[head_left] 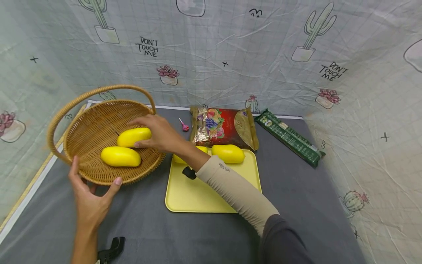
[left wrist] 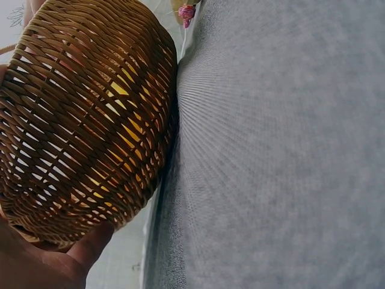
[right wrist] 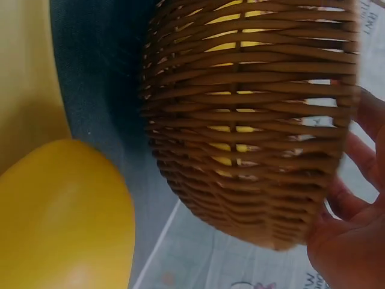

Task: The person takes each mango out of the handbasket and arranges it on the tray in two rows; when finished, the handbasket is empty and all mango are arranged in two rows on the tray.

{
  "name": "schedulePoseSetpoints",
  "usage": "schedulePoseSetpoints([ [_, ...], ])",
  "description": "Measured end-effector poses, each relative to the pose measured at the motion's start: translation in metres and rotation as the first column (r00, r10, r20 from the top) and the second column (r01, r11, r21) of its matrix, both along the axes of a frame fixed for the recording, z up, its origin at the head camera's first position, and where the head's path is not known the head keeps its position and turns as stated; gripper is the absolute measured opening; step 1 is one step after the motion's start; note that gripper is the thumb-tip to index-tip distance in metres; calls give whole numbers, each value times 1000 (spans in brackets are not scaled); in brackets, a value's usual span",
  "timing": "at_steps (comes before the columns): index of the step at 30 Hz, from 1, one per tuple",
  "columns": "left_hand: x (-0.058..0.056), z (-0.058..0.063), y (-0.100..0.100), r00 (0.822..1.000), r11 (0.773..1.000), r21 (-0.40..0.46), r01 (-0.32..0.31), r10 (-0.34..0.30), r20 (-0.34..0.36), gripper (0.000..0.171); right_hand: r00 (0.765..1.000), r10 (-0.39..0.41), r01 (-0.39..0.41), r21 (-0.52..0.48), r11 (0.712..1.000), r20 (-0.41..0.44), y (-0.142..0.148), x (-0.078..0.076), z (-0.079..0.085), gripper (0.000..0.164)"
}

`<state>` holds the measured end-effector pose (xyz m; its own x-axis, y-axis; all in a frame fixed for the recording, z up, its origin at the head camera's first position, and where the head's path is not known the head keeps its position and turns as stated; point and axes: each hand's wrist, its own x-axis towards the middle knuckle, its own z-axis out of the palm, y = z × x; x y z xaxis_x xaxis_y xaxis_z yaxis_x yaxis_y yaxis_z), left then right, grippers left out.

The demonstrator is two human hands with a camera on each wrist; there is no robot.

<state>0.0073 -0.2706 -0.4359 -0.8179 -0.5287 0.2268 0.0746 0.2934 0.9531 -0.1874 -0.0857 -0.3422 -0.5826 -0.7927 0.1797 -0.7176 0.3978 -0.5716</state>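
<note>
My left hand (head_left: 90, 200) grips the near left side of a wicker basket (head_left: 79, 161), fingers at the rim and thumb against the outer wall. Inside the basket, my right hand (head_left: 161, 134) holds a yellow mango (head_left: 133, 137) between thumb and fingers. A second mango (head_left: 120, 156) lies in front of it on the basket floor. From the left wrist, yellow shows through the basket weave (left wrist: 90, 120). In the right wrist view, the fingers (right wrist: 361, 150) reach over the basket rim, and that mango is hidden behind the wicker wall.
Right of the basket, a yellow tray (head_left: 184, 200) bears another mango (head_left: 228, 153) and one partly hidden by my right forearm. Behind it lie a red and gold candy bag (head_left: 227, 126) and a pink lollipop (head_left: 185, 127). A green packet (head_left: 290, 137) lies farther right.
</note>
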Motion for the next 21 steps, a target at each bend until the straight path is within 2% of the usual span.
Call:
schedulePoseSetpoints([
  [7, 1, 1, 1, 1000, 1000, 2, 5, -5, 14, 117, 1000, -7, 8, 99, 995, -14, -23, -9, -7, 60],
  [14, 1, 1, 0, 1000, 1000, -5, 1, -1, 6, 117, 1000, -18, 20, 215, 976, -11, -44, -18, -6, 60],
  [21, 2, 1, 0, 1000, 1000, -11, -7, 7, 22, 118, 1000, -7, 6, 279, 960, 1, -59, -25, -10, 61],
])
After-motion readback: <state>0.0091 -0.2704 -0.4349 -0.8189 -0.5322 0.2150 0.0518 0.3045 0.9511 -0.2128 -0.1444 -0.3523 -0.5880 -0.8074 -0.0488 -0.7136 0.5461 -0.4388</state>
